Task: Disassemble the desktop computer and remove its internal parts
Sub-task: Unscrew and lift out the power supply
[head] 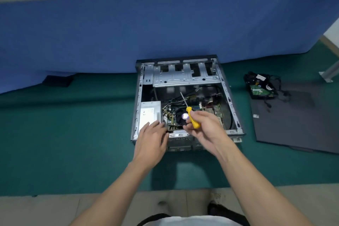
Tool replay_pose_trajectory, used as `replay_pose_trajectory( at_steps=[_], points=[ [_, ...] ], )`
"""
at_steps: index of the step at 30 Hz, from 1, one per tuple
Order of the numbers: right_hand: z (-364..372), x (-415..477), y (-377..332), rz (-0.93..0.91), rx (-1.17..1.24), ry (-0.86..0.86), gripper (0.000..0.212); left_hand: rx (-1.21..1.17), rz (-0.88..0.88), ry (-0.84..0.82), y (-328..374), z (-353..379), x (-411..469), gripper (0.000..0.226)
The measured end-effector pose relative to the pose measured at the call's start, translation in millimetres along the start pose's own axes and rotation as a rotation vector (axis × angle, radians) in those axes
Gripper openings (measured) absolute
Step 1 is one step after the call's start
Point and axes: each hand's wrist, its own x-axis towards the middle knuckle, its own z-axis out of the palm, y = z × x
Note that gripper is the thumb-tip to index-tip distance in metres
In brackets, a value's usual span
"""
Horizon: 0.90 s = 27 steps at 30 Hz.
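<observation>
Side panel point(297, 121) lies right of computer case point(185, 101).

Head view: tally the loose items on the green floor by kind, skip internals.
Computer case: 1
Screwdriver: 1, held in the right hand
Detached side panel: 1
Removed drive with cables: 1
Dark object by the partition: 1, too dim to identify
Total: 5

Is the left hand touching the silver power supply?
Cannot tell. In the head view the left hand overlaps the near edge of the power supply, but the downward angle hides whether it rests there or hovers.
</observation>
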Motion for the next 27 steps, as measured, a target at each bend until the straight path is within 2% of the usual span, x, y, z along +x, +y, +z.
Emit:
replay_pose_trajectory(
  at_steps=[2,5,10,14,16,19,22,27],
  points=[
    [12,-14,20,0.022,-0.022,-0.043,0.019,-0.053,-0.068,0.023,-9,-6,-8,0.018],
    [24,-31,42,0.054,-0.073,-0.085,0.021,-0.219,-0.305,0.093,-14,-14,-16,0.022],
    [34,-49,73,0.135,-0.138,-0.094,0.016,-0.264,-0.482,0.212,-9,-14,-28,0.026],
    [37,-57,95,0.196,-0.189,-0.068,0.011,-0.348,-0.802,0.326,0,-14,-30,0.025],
    [39,-59,105,0.213,-0.248,-0.067,0.009,-0.473,-0.993,0.306,-2,-16,-29,0.028],
    [44,-60,119,0.213,-0.308,-0.087,0.011,-0.824,-1.21,0.245,-11,-19,-31,0.033],
    [51,-61,129,0.211,-0.334,-0.099,0.015,-1.098,-1.207,0.148,-23,-23,-35,0.031],
    [63,-65,148,0.2,-0.362,-0.065,0.019,-1.268,-1.119,-0.033,-33,-29,-34,0.031]
  ],
)
